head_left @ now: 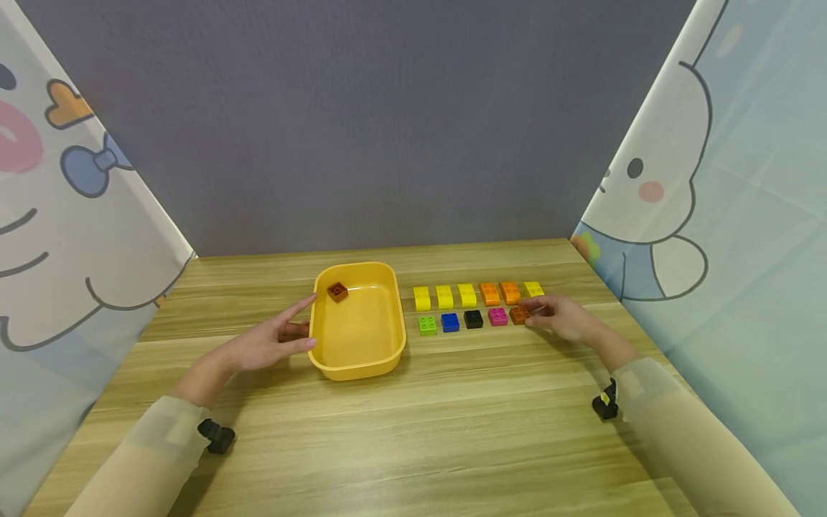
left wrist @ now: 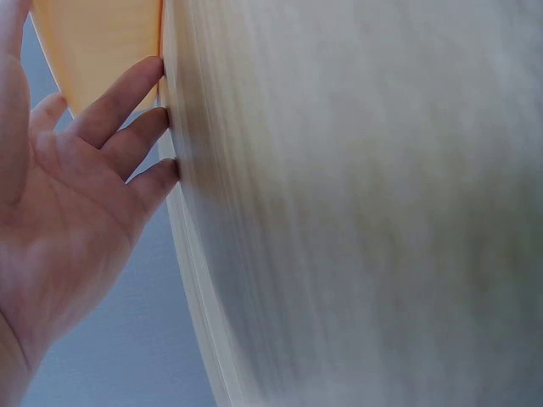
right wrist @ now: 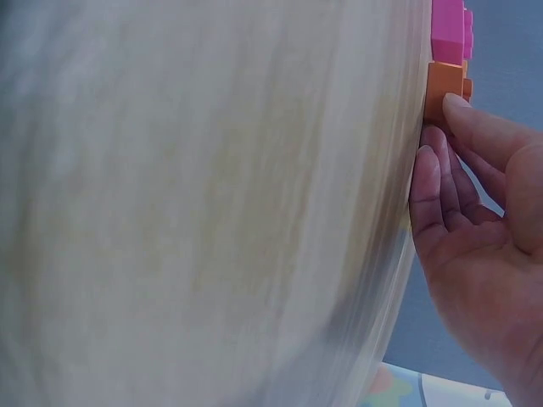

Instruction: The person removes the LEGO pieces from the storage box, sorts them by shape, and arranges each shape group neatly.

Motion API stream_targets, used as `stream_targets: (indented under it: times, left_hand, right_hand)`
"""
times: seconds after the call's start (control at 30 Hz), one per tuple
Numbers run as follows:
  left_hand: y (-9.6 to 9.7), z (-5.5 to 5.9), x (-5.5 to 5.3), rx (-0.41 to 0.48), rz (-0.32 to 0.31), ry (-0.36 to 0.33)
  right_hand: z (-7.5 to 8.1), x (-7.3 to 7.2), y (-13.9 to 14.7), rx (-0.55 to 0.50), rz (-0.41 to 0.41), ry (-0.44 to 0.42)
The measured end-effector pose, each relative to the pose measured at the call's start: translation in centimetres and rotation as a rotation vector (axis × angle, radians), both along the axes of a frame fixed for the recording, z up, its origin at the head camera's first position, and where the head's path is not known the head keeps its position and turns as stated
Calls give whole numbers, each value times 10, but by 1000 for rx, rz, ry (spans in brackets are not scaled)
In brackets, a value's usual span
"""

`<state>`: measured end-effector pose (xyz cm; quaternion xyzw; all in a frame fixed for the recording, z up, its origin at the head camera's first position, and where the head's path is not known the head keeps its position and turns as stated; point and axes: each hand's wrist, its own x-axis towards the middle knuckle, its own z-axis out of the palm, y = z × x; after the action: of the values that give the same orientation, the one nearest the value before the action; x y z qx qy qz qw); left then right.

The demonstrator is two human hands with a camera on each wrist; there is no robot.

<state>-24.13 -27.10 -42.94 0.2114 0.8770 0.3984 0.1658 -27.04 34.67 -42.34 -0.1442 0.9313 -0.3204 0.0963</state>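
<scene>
At the right end of the front row, my right hand [head_left: 561, 316] pinches a brown toy building brick [head_left: 519, 314] between thumb and fingers. The same brick [right wrist: 445, 89] looks orange-brown in the right wrist view, beside a pink brick [right wrist: 448, 32]. My left hand [head_left: 268, 343] has its fingers spread and touches the left rim of a yellow tray [head_left: 358, 372]. In the left wrist view the palm of the left hand [left wrist: 81, 186] faces the camera and holds nothing. One brown brick [head_left: 337, 291] lies inside the tray, in its far left corner.
Right of the tray stand lime green [head_left: 427, 326], blue [head_left: 450, 322], black [head_left: 474, 319] and pink [head_left: 497, 317] bricks. Behind them runs a row of yellow [head_left: 444, 297] and orange [head_left: 489, 294] bricks. A grey wall [head_left: 388, 129] and printed side curtains [head_left: 743, 179] border the wooden table [head_left: 413, 445].
</scene>
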Motion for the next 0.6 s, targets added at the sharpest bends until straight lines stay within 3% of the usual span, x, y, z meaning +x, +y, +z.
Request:
stream_targets:
  times: [0.43,0.6]
  left_hand:
    - [-1,0,1,-7,0,3]
    - [-1,0,0,-9,0,4]
  right_hand:
    - [5,4,-1,-51,-22,24]
    - [18,5,-9,-101,-58,103]
